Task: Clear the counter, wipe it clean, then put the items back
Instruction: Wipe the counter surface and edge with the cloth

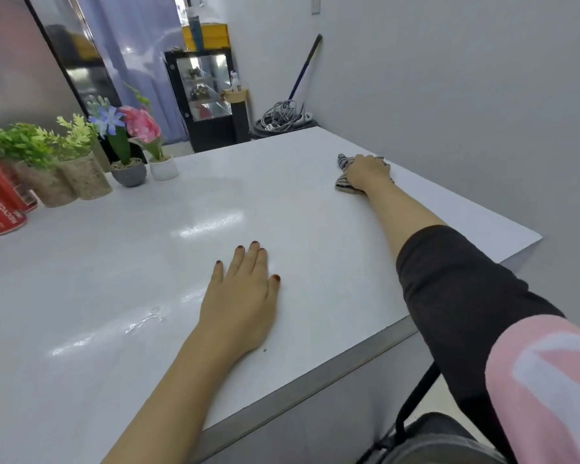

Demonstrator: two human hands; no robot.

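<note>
Cans [0, 202] and potted plants [64, 172] crowd left edge of counter [114, 279]. Left hand [241, 296] flat on it, fingers straight, holding nothing. Right hand [365, 170] far right near wall [466, 112], fingers curled over striped cloth [344, 186] on the surface.

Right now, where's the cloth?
Head view: the striped cloth sits far right on the white counter, bunched under the right hand near the wall-side edge, across from the potted plants at far left.
</note>
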